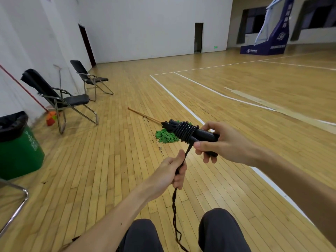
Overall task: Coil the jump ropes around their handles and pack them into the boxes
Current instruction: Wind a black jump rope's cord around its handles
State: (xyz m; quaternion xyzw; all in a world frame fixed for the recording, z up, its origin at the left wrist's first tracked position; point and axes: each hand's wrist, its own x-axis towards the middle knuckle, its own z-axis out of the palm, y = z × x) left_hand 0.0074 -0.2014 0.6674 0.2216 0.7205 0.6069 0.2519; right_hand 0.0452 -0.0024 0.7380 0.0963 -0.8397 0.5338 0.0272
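Two dark knees [143, 235] sit at the bottom edge, cut off. The black jump rope [175, 202] hangs twisted between them and runs out of view below. Higher up, the left hand [171, 171] is closed tight around the rope. Just past it, the right hand [223, 142] grips two black handles [203, 134] held side by side; its fingers hide their near ends. Rope is wound many times around the handles' middle. Behind, a green mop [165, 137] lies on the wood floor [109, 170], partly hidden. Farther left are a green bin [20, 153] and two black chairs [72, 100]. Far off stands a blue basketball stand [269, 39], its top cut off.
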